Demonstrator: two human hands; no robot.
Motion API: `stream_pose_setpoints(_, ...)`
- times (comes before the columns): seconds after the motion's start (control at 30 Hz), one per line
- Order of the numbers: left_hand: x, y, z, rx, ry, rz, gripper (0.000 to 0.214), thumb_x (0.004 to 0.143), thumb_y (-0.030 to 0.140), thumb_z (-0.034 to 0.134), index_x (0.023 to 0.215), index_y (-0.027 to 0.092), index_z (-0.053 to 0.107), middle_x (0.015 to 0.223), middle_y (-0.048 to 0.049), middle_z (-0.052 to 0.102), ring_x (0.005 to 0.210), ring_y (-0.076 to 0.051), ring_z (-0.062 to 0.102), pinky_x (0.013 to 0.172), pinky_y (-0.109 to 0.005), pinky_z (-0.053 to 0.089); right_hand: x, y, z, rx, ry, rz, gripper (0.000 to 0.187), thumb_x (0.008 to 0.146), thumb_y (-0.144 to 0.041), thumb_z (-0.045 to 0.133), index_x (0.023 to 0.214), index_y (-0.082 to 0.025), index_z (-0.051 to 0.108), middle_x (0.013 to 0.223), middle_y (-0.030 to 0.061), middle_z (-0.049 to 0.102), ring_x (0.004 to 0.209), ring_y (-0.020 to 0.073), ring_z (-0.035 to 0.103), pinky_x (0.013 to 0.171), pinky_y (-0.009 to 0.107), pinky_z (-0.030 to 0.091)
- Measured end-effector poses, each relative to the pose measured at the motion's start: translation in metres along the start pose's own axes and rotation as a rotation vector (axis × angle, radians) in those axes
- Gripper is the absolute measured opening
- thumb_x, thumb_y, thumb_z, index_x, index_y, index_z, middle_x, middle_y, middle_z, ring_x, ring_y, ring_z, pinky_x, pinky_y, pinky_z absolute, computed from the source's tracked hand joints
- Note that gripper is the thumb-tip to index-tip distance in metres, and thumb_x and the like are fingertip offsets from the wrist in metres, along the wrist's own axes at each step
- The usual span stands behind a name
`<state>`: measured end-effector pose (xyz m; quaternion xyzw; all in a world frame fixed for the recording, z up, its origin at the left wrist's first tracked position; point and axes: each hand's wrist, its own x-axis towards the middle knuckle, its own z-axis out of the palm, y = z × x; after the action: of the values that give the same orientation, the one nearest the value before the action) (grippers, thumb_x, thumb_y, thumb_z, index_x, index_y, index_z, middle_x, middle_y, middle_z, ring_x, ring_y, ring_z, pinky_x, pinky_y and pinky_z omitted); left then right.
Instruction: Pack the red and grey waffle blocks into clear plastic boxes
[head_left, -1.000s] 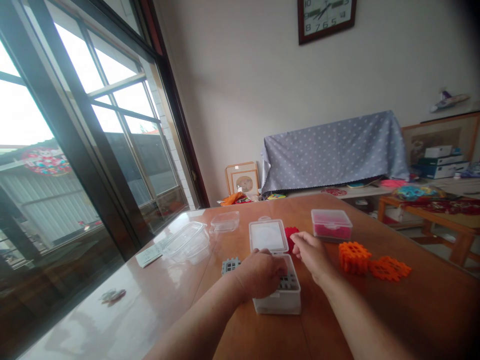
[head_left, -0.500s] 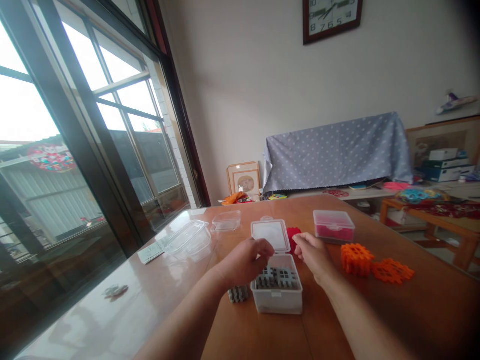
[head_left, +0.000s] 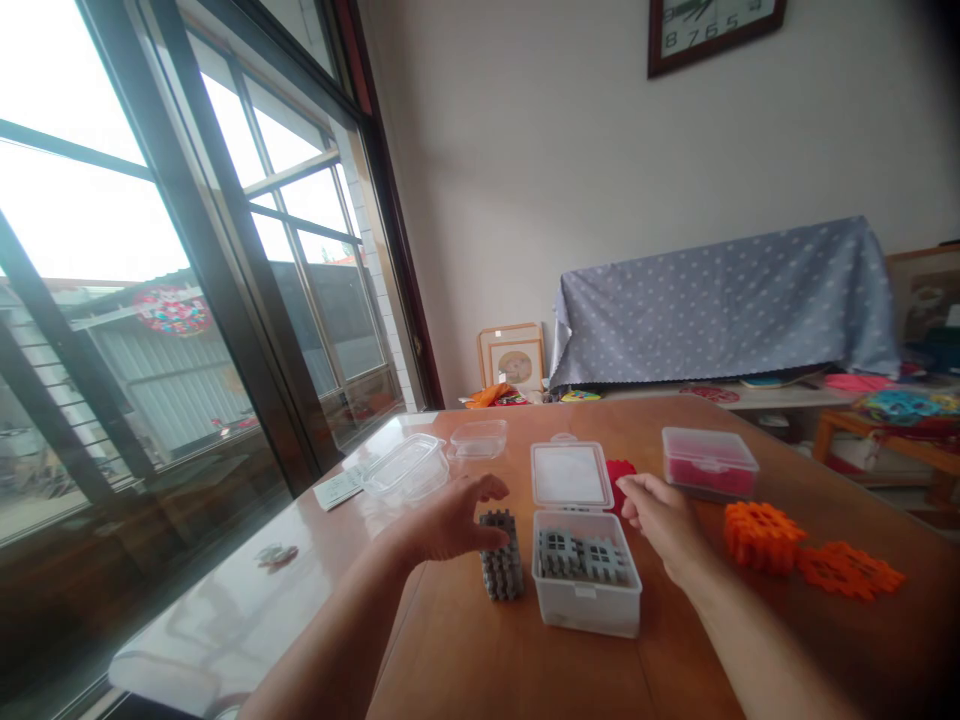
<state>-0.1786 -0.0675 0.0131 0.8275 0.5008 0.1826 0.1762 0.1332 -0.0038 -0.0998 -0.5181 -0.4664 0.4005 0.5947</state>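
Observation:
My left hand (head_left: pixel 454 520) is open, thumb and fingers spread apart around the top of a stack of grey notched plastic building pieces (head_left: pixel 504 572) on the table. Right of that stack stands a clear plastic box (head_left: pixel 589 608), its lid (head_left: pixel 571 475) hinged back, with grey window-patterned pieces (head_left: pixel 581 556) inside. Beyond the box's right side, my right hand (head_left: pixel 660 520) is held with its fingers curled together. What these fingers hold, if anything, cannot be made out. Behind the fingertips a red piece (head_left: pixel 619 470) shows in part.
On the right are a closed box of pink-red pieces (head_left: pixel 711 468), an orange stack (head_left: pixel 759 538) and loose orange pieces (head_left: pixel 851 570). Clear containers (head_left: pixel 405 468) and a booklet (head_left: pixel 337 490) lie at the left. A small plastic-looking bundle (head_left: pixel 276 556) sits nearer.
My left hand has moved left from above the open box to the grey stack, and its fingers have spread. My right hand stays beside the box, still curled. The view has turned slightly left.

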Motion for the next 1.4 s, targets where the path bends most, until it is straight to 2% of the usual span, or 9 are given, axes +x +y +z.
stream_pose_setpoints(0.17, -0.001, -0.007, 0.008, 0.044, -0.01, 0.032, 0.05, 0.071, 0.025, 0.081, 0.118, 0.021, 0.063, 0.117, -0.0063, 0.068, 0.105, -0.024, 0.063, 0.094, -0.036, 0.052, 0.001, 0.002, 0.0, -0.009, 0.001, 0.015, 0.036, 0.076, -0.056, 0.068, 0.075, -0.02, 0.065, 0.057, -0.0015, 0.059, 0.056, 0.0144, 0.051, 0.053, 0.026, 0.037)
stream_pose_setpoints(0.33, 0.004, 0.0, 0.004, 0.026, 0.039, 0.082, 0.04, 0.073, 0.019, 0.076, 0.112, 0.02, 0.064, 0.11, -0.0049, 0.068, 0.101, -0.021, 0.064, 0.091, -0.033, 0.052, -0.003, -0.005, 0.001, 0.001, -0.003, 0.019, 0.034, 0.077, -0.054, 0.066, 0.075, -0.02, 0.064, 0.056, -0.0025, 0.058, 0.055, 0.0142, 0.05, 0.053, 0.026, 0.036)
stream_pose_setpoints(0.53, 0.022, 0.039, 0.009, 0.059, 0.075, 0.204, 0.03, 0.079, 0.025, 0.075, 0.107, 0.021, 0.066, 0.107, -0.0046, 0.069, 0.098, -0.021, 0.064, 0.089, -0.033, 0.051, -0.003, -0.004, 0.002, -0.007, -0.002, 0.013, 0.034, 0.079, -0.055, 0.065, 0.07, -0.022, 0.061, 0.056, -0.003, 0.058, 0.054, 0.0145, 0.051, 0.054, 0.027, 0.037)
stream_pose_setpoints(0.67, 0.041, 0.068, 0.032, 0.102, 0.018, 0.26, 0.037, 0.077, 0.028, 0.077, 0.112, 0.022, 0.067, 0.108, -0.0059, 0.069, 0.102, -0.024, 0.063, 0.089, -0.033, 0.051, 0.0, -0.002, 0.001, 0.004, 0.005, 0.007, 0.033, 0.079, -0.055, 0.065, 0.071, -0.023, 0.061, 0.056, -0.0032, 0.058, 0.055, 0.0153, 0.052, 0.055, 0.027, 0.04)
stream_pose_setpoints(0.77, 0.054, 0.079, 0.054, 0.107, -0.05, 0.312, 0.038, 0.076, 0.031, 0.079, 0.111, 0.022, 0.068, 0.108, -0.0058, 0.07, 0.103, -0.025, 0.064, 0.092, -0.034, 0.051, 0.0, -0.004, 0.001, 0.007, 0.013, -0.008, 0.034, 0.077, -0.057, 0.064, 0.071, -0.023, 0.063, 0.055, -0.0011, 0.06, 0.056, 0.0172, 0.055, 0.055, 0.029, 0.041)
stream_pose_setpoints(0.87, 0.063, 0.082, 0.07, 0.113, -0.111, 0.332, 0.038, 0.076, 0.032, 0.08, 0.111, 0.023, 0.068, 0.11, -0.0049, 0.07, 0.102, -0.024, 0.064, 0.092, -0.033, 0.051, 0.0, -0.006, 0.0, 0.003, 0.027, -0.018, 0.036, 0.075, -0.059, 0.064, 0.072, -0.023, 0.064, 0.054, 0.0008, 0.061, 0.056, 0.019, 0.057, 0.056, 0.029, 0.043)
stream_pose_setpoints(0.97, 0.066, 0.082, 0.079, 0.131, -0.14, 0.296, 0.039, 0.076, 0.032, 0.079, 0.111, 0.024, 0.067, 0.111, -0.004, 0.069, 0.1, -0.024, 0.065, 0.086, -0.031, 0.052, 0.001, -0.007, 0.0, 0.018, 0.022, -0.021, 0.036, 0.076, -0.058, 0.065, 0.073, -0.022, 0.064, 0.055, 0.0002, 0.061, 0.057, 0.0184, 0.056, 0.056, 0.028, 0.043)
stream_pose_setpoints(1.1, 0.066, 0.082, 0.08, 0.16, -0.148, 0.273, 0.037, 0.075, 0.031, 0.078, 0.11, 0.023, 0.066, 0.109, -0.0042, 0.068, 0.097, -0.023, 0.065, 0.082, -0.03, 0.052, 0.001, -0.006, -0.001, 0.047, 0.007, -0.027, 0.034, 0.078, -0.056, 0.065, 0.073, -0.022, 0.063, 0.056, -0.0016, 0.059, 0.058, 0.0166, 0.054, 0.057, 0.027, 0.042)
stream_pose_setpoints(1.4, 0.071, 0.081, 0.083, 0.253, -0.169, 0.281, 0.038, 0.075, 0.036, 0.08, 0.109, 0.025, 0.067, 0.109, -0.005, 0.068, 0.1, -0.026, 0.064, 0.088, -0.035, 0.051, 0.0, -0.006, -0.001, 0.05, 0.01, -0.013, 0.034, 0.078, -0.056, 0.066, 0.075, -0.022, 0.064, 0.056, -0.0018, 0.059, 0.057, 0.0168, 0.054, 0.057, 0.027, 0.042)
